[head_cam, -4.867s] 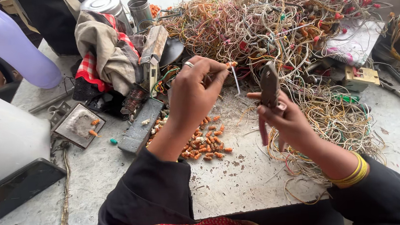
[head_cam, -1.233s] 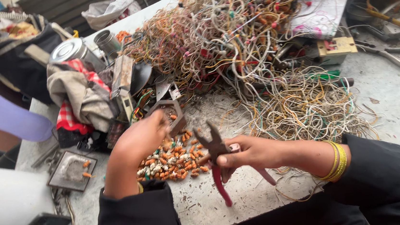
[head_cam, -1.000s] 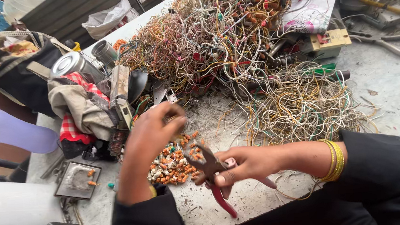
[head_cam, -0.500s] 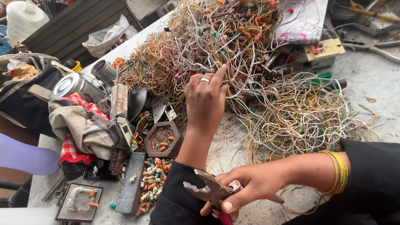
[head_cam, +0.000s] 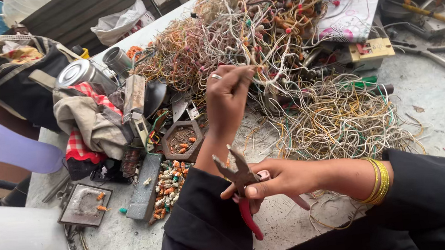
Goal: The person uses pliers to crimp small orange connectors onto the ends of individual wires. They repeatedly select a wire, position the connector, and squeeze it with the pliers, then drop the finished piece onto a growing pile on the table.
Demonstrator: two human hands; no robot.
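Observation:
My left hand, with a ring on one finger, reaches up into a big tangle of thin coloured wires and pinches a few strands at its near edge. My right hand hovers low over the grey worktop, gripping pliers with pink-red handles, jaws pointing up and left. A heap of small orange and white cut pieces lies just left of my left forearm. Yellow bangles circle my right wrist.
A hexagonal tray with a few pieces sits beside the heap. Rags and a metal can crowd the left. A white bucket stands at the lower left, a square tray near it. Loose yellowish wire and long-handled pliers lie right.
My left hand left the heap of cut pieces and went up into the wire tangle, where it now pinches strands. My right hand stayed low with the pliers.

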